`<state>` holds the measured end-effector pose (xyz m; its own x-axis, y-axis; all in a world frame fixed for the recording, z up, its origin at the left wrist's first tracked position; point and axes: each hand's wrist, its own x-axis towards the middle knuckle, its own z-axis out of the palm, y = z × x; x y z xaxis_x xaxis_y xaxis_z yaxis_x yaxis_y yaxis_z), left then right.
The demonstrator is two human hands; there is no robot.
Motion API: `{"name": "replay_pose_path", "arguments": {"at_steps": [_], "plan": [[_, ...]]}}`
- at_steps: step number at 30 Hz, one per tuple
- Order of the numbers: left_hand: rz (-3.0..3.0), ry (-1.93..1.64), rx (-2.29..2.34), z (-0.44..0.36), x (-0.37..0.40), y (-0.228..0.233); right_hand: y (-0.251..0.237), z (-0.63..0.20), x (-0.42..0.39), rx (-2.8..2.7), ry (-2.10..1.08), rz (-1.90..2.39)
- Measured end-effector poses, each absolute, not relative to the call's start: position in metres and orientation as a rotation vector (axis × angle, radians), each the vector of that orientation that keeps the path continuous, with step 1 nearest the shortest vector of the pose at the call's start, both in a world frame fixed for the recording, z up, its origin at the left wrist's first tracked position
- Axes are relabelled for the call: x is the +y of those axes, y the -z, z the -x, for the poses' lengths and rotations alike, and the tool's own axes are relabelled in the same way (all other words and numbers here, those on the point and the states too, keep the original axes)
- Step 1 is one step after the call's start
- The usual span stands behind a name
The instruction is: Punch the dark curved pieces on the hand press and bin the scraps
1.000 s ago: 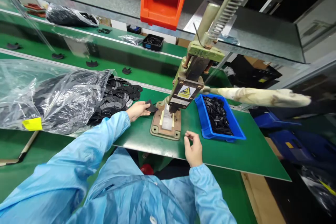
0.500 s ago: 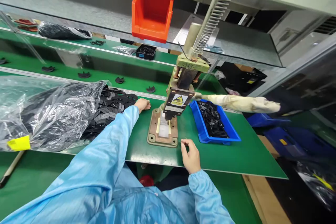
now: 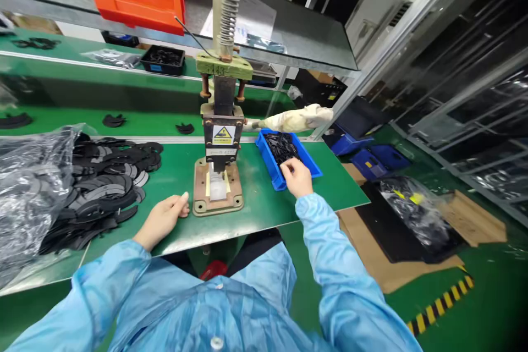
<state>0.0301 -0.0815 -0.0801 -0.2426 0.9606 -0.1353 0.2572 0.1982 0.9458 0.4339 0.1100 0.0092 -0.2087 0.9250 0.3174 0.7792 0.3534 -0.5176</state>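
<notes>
Reaching into the blue bin [image 3: 270, 162] of small black pieces [image 3: 282, 148], the right hand [image 3: 297, 177] pinches there; left hand [image 3: 163, 219] rests loosely curled, empty, beside the press [image 3: 218, 176]; fixture unloaded; black ring parts [image 3: 103, 187] piled left.

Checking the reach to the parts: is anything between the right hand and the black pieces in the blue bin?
Nothing visible. The right hand is already over the blue bin, fingertips at the black pieces. The press's wrapped lever sits behind the bin, clear of the hand.
</notes>
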Motion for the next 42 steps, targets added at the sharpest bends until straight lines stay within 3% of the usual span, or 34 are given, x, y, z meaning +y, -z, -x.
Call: {"name": "replay_pose_path", "arguments": {"at_steps": [7,17,23,30,36,42], "plan": [[-1.621,-1.021,1.816,-0.044,-0.092,0.077,-0.02,-0.469,0.189,-2.177,-0.278,1.867],[-1.644,-1.064,1.796,-0.045,-0.092,0.074,-0.033,-0.464,0.184,-2.176,-0.204,1.919],[-1.455,-1.201,1.755,-0.045,-0.091,0.075,-0.054,-0.445,0.116,-2.092,-0.17,1.513],[-1.347,-1.47,1.581,-0.077,-0.113,0.042,-0.022,-0.374,-0.01,-2.163,-0.464,0.929],[-1.516,-1.347,1.318,-0.109,-0.134,0.003,0.0,-0.342,-0.048,-2.151,-0.663,0.714],[-1.398,-1.244,1.303,-0.115,-0.14,-0.006,0.01,-0.336,-0.055,-2.168,-0.708,0.633]]}}
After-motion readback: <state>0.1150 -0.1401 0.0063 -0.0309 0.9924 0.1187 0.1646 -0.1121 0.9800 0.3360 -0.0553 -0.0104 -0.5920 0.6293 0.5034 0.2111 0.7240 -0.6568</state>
